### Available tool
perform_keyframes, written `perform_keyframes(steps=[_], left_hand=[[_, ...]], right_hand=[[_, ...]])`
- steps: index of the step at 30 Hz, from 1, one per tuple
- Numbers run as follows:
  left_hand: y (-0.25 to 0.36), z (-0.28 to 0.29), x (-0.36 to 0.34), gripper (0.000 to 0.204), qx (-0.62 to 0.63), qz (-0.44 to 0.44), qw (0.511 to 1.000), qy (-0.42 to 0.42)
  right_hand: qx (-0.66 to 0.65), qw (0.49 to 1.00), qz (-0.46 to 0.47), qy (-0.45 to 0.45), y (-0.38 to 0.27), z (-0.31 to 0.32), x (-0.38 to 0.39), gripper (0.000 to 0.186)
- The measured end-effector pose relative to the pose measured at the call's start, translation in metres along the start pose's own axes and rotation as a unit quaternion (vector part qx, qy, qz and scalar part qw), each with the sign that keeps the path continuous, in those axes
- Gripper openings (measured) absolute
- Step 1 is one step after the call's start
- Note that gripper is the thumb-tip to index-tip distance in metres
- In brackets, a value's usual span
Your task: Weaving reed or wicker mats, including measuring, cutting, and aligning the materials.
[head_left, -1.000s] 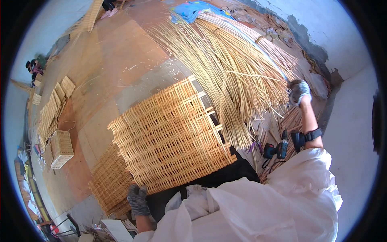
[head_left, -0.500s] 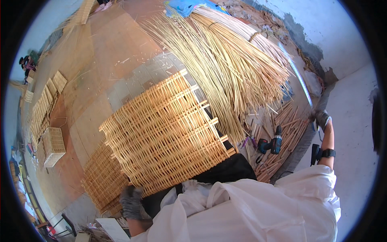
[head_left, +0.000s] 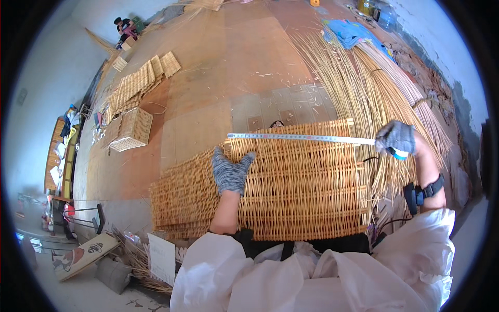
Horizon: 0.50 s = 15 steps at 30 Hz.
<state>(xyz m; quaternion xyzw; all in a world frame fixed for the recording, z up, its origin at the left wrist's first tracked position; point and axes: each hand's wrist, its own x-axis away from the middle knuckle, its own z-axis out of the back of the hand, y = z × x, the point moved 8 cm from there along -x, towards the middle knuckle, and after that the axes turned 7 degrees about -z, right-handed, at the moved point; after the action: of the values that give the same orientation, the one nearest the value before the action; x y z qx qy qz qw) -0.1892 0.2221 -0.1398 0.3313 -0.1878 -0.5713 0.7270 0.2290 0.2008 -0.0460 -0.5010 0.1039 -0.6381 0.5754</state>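
A woven wicker panel lies across my lap, its rod ends sticking out along the right side. A second woven panel extends under it to the left. My right hand, in a grey glove, is closed round a tape measure's case. The pale tape blade runs out leftward along the panel's far edge, ending close to its far left corner. My left hand, also gloved, rests at the panel's left edge, thumb and fingers spread apart, just below the blade's end.
Bundles of long willow rods lie on the right, with a blue cloth behind. Farther left are a wicker box and several woven panels. A person sits at the far left. A paper sheet stands near my left elbow.
My view has swung left. The right hand has brought the extended tape over from the right, onto the panel's far edge. My left hand has moved up from the panel's near corner.
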Motion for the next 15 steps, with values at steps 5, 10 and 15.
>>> perform_keyframes(steps=[5,10,15], left_hand=[[-0.008,-0.013,0.002,0.053,0.230,0.000,0.971,0.063],[-0.007,-0.009,0.005,0.051,0.280,-0.005,0.957,0.071],[0.008,-0.006,0.005,0.050,0.118,0.065,0.990,0.038]], right_hand=[[0.174,0.984,-0.025,0.008,-0.022,-0.001,-0.034,0.015],[0.312,0.940,0.137,0.001,0.006,0.003,-0.060,0.017],[0.249,0.962,-0.076,0.084,0.027,0.010,-0.058,0.023]])
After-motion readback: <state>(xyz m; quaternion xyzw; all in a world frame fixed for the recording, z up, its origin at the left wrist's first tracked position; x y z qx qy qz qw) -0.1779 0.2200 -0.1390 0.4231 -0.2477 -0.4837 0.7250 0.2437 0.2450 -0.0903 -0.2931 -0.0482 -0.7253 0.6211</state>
